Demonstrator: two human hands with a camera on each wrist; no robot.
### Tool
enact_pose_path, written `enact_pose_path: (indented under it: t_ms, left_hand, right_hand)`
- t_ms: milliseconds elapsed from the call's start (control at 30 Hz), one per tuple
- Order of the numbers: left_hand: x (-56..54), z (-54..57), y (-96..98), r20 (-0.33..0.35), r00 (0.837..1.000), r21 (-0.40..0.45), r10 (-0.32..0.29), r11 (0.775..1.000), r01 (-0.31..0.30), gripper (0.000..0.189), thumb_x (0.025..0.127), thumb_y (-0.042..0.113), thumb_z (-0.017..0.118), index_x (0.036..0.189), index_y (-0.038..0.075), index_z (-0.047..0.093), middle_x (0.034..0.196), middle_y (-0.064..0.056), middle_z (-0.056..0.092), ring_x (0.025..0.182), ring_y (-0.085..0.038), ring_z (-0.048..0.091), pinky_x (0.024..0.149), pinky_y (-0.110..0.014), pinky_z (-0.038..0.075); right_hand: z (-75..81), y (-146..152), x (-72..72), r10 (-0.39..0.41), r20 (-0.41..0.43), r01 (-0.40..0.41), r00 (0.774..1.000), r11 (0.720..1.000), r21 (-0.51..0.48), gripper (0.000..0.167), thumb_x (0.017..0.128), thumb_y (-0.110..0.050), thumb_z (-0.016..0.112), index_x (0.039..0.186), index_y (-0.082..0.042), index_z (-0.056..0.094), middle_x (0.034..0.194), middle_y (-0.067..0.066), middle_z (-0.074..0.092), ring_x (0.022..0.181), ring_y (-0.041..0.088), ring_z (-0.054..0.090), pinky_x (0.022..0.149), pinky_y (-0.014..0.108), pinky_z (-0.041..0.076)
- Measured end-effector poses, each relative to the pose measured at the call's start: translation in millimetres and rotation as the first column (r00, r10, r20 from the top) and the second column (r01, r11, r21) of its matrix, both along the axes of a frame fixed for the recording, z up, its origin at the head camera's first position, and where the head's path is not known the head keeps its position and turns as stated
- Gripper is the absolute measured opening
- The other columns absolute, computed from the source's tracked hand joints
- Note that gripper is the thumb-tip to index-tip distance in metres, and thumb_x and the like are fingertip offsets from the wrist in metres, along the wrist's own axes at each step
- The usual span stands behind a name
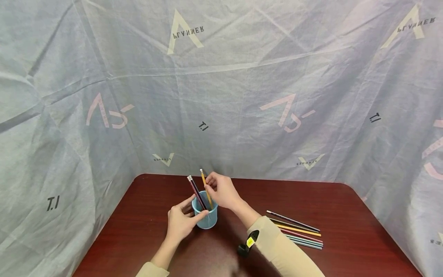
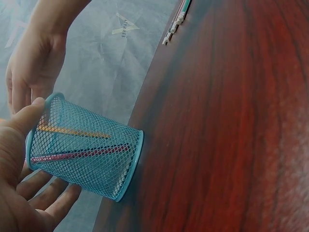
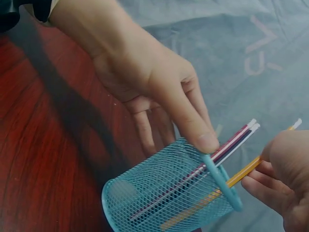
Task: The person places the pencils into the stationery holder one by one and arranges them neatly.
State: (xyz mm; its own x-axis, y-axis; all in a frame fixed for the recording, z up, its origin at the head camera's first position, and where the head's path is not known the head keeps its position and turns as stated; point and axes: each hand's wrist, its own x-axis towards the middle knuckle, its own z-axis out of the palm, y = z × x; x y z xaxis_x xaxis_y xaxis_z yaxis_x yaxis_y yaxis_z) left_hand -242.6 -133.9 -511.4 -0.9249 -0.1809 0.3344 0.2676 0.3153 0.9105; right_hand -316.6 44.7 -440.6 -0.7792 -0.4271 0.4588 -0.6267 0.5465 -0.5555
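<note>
My left hand (image 1: 179,222) holds a light blue mesh pencil cup (image 1: 209,221) near its rim, thumb on the near side and fingers round the other. The cup stands upright on the table. Two pencils, one dark red (image 3: 235,138) and one dark blue or black (image 3: 241,141), lean inside it with their white eraser ends up. Above the rim my right hand (image 1: 224,191) pinches a yellow pencil (image 1: 203,178) between thumb and fingers. Its lower part is inside the cup, showing through the mesh in both wrist views, and its eraser end points up.
On the dark red wooden table (image 1: 145,215), several loose pencils (image 1: 299,231) in black, yellow, red and teal lie side by side to the right, partly behind the right sleeve. A grey printed cloth (image 1: 235,115) hangs round the back and sides. A black band (image 1: 253,236) circles the right wrist.
</note>
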Motion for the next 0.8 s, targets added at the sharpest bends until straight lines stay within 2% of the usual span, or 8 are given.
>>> enact_pose_path:
  t_ms: [233, 500, 800]
  left_hand:
    - [0.2, 1.4, -0.3, 0.002, 1.000, 0.005, 0.001, 1.000, -0.001, 0.074, 0.071, 0.025, 0.102, 0.138, 0.012, 0.073, 0.118, -0.015, 0.080, 0.105, -0.030, 0.080, 0.086, -0.040, 0.068]
    - [1.1, 1.9, 0.3, 0.005, 1.000, 0.015, -0.009, 1.000, 0.009, 0.073, 0.072, 0.021, 0.102, 0.138, 0.011, 0.073, 0.118, -0.016, 0.080, 0.105, -0.030, 0.080, 0.086, -0.042, 0.068]
    - [1.3, 0.8, -0.1, -0.002, 1.000, 0.006, -0.012, 1.000, 0.012, 0.071, 0.074, 0.018, 0.100, 0.139, 0.009, 0.071, 0.119, -0.018, 0.080, 0.106, -0.032, 0.080, 0.086, -0.043, 0.068]
  right_hand:
    - [-3.3, -6.2, 0.4, -0.008, -0.017, 0.009, 1.000, 0.999, 0.037, 0.005, 0.101, -0.012, 0.073, 0.103, -0.009, 0.069, 0.093, 0.003, 0.075, 0.085, 0.016, 0.074, 0.075, 0.026, 0.063]
    - [-8.4, -13.2, 1.3, 0.000, -0.006, 0.001, 1.000, 0.997, 0.077, 0.005, 0.102, -0.011, 0.072, 0.104, -0.008, 0.070, 0.094, 0.004, 0.076, 0.085, 0.016, 0.073, 0.074, 0.024, 0.063]
    - [-12.4, -17.6, 0.3, -0.008, -0.033, 0.011, 0.999, 0.995, 0.095, 0.004, 0.101, -0.011, 0.072, 0.104, -0.008, 0.071, 0.093, 0.004, 0.076, 0.082, 0.014, 0.073, 0.071, 0.022, 0.061]
